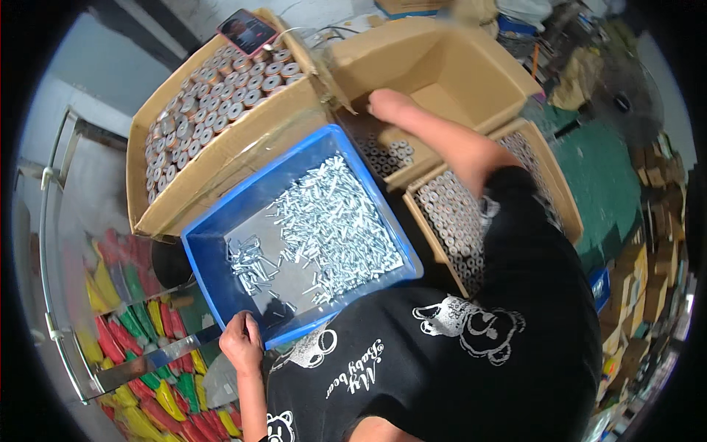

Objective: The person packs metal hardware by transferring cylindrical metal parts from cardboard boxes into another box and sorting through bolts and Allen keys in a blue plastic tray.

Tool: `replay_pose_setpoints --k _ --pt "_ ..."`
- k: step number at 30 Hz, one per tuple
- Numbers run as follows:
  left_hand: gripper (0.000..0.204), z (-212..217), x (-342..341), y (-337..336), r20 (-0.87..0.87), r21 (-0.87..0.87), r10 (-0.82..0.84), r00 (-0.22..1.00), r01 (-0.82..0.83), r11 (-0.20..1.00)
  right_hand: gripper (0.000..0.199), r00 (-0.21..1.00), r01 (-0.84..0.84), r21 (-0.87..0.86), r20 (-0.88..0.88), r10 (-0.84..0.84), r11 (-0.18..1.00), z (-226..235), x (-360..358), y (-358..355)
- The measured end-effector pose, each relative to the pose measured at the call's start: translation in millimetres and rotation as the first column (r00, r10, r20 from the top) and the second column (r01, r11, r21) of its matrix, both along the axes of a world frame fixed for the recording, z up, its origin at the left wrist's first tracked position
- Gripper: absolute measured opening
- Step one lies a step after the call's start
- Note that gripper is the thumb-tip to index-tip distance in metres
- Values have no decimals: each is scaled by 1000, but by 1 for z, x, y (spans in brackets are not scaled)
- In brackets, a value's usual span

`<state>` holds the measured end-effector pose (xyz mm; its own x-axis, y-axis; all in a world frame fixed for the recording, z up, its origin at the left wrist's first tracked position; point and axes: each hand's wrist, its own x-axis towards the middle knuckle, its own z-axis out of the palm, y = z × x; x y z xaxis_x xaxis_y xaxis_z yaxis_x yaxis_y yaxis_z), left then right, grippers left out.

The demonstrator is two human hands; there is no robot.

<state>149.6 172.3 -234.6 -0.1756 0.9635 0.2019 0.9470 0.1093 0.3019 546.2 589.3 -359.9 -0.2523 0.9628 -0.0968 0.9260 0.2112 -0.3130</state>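
Observation:
My left hand (241, 342) is closed at the near left corner of a blue plastic bin (258, 195). Whatever its curled fingers hold, if anything, is hidden. Shiny metal pins (335, 228) form a large heap in the bin's right half, and a smaller pile (250, 265) lies at its left. Stretched out far to the front, my right hand (387, 105) is closed above the left side of an open cardboard box (471, 74). I cannot make out anything in its fingers. Ring-ended metal cylinders (390, 156) stand packed in the near part of that box.
To the left, a cardboard box (243, 151) holds many copper-edged cylinders, with a phone (247, 33) on its far rim. Another carton (442, 254) of cylinders lies under my right arm. Red, yellow and green bundles (158, 361) sit beside a metal rail (48, 258) at lower left.

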Motion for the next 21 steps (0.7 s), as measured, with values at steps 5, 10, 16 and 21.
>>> replay_pose_setpoints --k 5,10,16,21 --pt "6 8 -2 6 30 -29 -35 999 35 999 28 975 -100 606 -97 198 789 -184 11 54" --pt "4 8 3 2 -37 9 33 999 -33 999 29 839 -225 228 -448 307 947 -145 -55 45" --pt "4 8 0 2 -11 33 6 1000 -6 999 32 835 -210 -469 -542 -92 858 -64 -45 49" --pt "5 10 -8 1 8 27 -54 998 54 998 43 546 -424 -737 -671 -501 526 20 68 71"
